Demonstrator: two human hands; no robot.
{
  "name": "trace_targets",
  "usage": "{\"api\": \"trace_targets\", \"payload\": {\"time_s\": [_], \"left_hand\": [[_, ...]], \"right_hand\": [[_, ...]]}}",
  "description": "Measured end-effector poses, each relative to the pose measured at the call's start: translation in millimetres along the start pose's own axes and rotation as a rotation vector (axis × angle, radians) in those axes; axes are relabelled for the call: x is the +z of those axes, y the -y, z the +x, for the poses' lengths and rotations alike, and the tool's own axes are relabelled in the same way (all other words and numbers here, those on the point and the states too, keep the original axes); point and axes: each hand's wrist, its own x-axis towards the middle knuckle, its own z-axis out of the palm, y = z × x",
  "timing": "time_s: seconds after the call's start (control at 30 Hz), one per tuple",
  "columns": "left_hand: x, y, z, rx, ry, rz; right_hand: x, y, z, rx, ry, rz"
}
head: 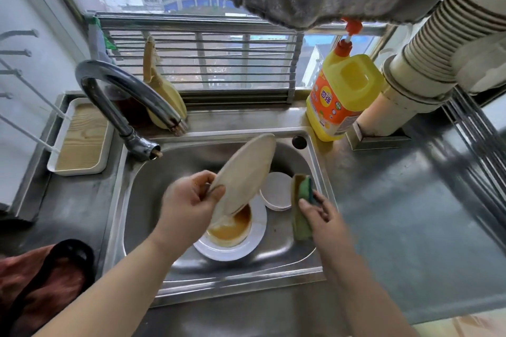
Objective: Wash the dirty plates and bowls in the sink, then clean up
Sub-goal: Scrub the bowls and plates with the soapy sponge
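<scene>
The left hand [191, 200] pinches the rim of a round beige plate [243, 172], tilted over the shiny metal sink [315, 260]. The right hand [317, 209] grips a green and yellow sponge [302, 208] just beside it. Hold the plate firm and low, then rub all over. 1 white plate with orange sauce [232, 238] waits below.

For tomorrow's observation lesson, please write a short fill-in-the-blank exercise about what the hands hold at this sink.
1. The left hand holds a tilted ____ over the sink.
2. The right hand holds a green and yellow ____.
3. The yellow detergent bottle has an ____ pump top.
4. The white plate in the sink holds ____ liquid.

Missing words: plate; sponge; orange; brown
</scene>
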Motion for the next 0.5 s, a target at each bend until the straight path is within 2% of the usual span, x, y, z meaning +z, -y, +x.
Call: {"api": "trace_targets", "payload": {"time_s": [0.13, 0.2, 0.37, 0.5], "left_hand": [[11.7, 15.9, -4.9, 0.432, 0.184, 0.447], [17.8, 29.8, -9.3, 0.536, 0.302, 0.594], [21.4, 68.4, -24.5, 0.632, 0.395, 0.812], [9.4, 82.6, -30.0, 0.568, 0.424, 0.865]], "right_hand": [[-15.0, 8.6, 7.9, -0.056, -0.154, 0.201], [-19.8, 10.6, 8.4, -0.062, -0.18, 0.226], [-28.6, 0.5, 3.9, -0.041, -0.201, 0.186], [-32.4, -8.8, 4.0, 0.015, -0.205, 0.194]]}}
